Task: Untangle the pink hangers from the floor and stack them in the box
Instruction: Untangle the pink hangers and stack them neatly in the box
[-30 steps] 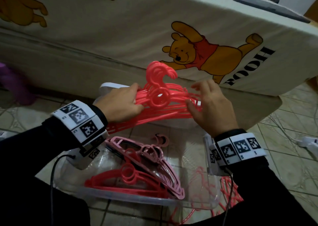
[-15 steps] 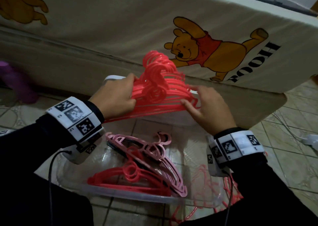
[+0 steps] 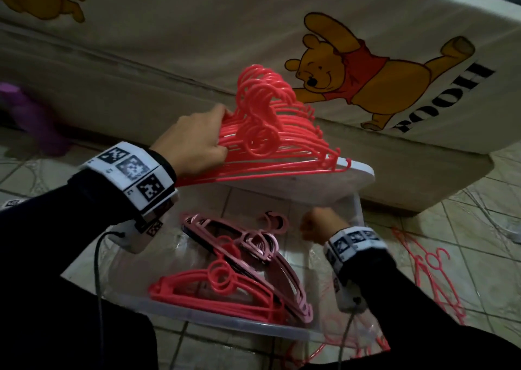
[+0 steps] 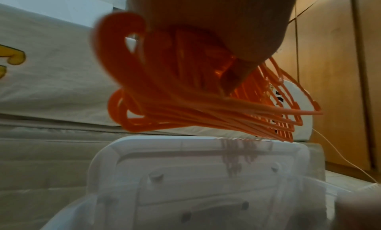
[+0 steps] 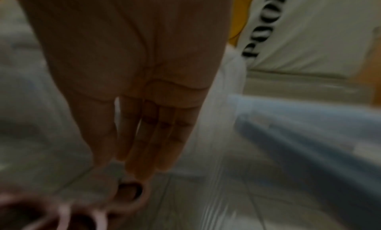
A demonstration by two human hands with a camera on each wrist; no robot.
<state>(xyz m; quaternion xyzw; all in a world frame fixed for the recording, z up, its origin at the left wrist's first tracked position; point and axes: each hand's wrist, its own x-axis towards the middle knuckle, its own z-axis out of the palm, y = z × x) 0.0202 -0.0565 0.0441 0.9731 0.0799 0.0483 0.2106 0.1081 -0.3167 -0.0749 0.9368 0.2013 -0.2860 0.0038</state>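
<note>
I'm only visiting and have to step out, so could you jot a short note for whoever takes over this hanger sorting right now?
Left hand: grips a bundle of coral-pink hangers, held above the clear plastic box.
Right hand: empty, fingers straight, low over the box's right side.
Done: two stacks already lie in the box, coral hangers and pale pink hangers.
Left: lower the held bundle in, then untangle the loose hangers on the tiled floor to the right and stack them too.
</note>
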